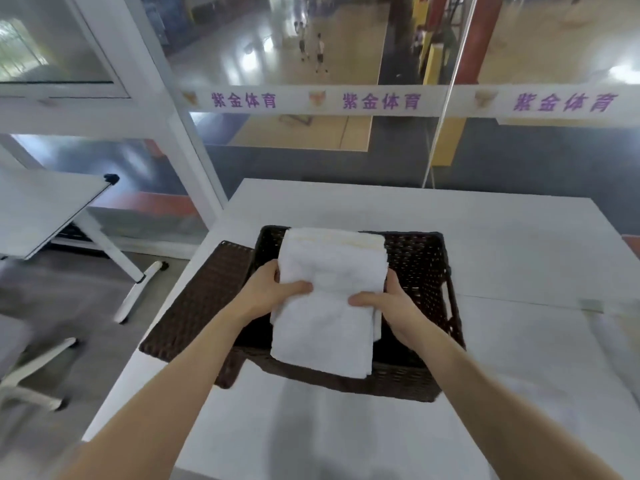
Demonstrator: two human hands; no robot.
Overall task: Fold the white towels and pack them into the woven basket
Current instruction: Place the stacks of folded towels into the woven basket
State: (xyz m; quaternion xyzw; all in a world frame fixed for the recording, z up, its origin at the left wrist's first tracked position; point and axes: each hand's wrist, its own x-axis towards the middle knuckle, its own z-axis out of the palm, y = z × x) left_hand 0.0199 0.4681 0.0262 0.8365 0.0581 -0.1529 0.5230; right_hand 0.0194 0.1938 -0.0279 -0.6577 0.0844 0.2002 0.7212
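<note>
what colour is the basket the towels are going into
Dark brown, in a tight woven pattern: the woven basket shows best in the head view, its only view.

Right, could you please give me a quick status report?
Left hand and right hand grip folded towels. Held over woven basket. Lid beside it, nothing blocking.

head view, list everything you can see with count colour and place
towel stack: 1, white, folded, held over the basket, towel count unclear
woven basket: 1, dark brown, open, on the table
woven lid: 1, dark brown, flat beside the basket's left
table: 1, white, under the basket
folding table: 1, white, far left
banner strip: 1, white, purple characters, across the glass
left grip: 1, bare, holds the stack's left edge
right grip: 1, bare, holds its right edge
</note>
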